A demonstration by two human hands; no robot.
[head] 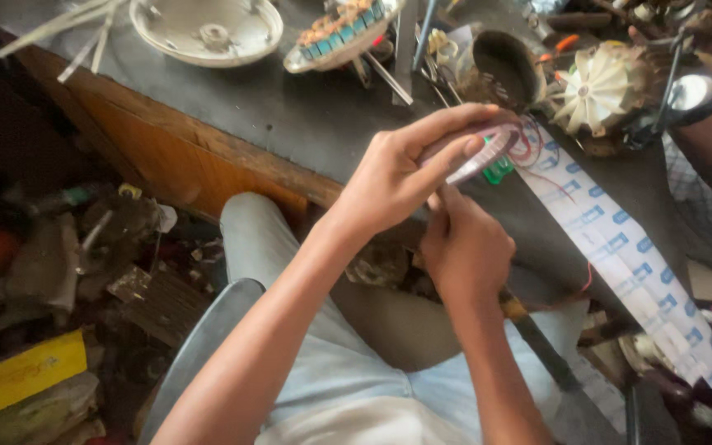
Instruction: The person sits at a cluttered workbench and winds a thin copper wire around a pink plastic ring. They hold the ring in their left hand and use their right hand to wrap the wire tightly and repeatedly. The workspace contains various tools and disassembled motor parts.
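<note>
White printed paper strip (620,247), light and easily torn, trails over the dark worktop (290,115); the left hand (397,177) pinches its rolled end, best held there, while the right hand (465,247) grips beneath.

A dark workbench crowded along its far edge

We see a dark-topped workbench (290,115) with a worn wooden front edge. On it lie a white round motor cover (206,30), a wound stator with blue slot liners (341,33), a dark perforated cup (504,70), a cream fan impeller (597,86) and a long white printed strip (620,247) running off towards us. Loose metal rods (389,78) lie between stator and cup.
</note>
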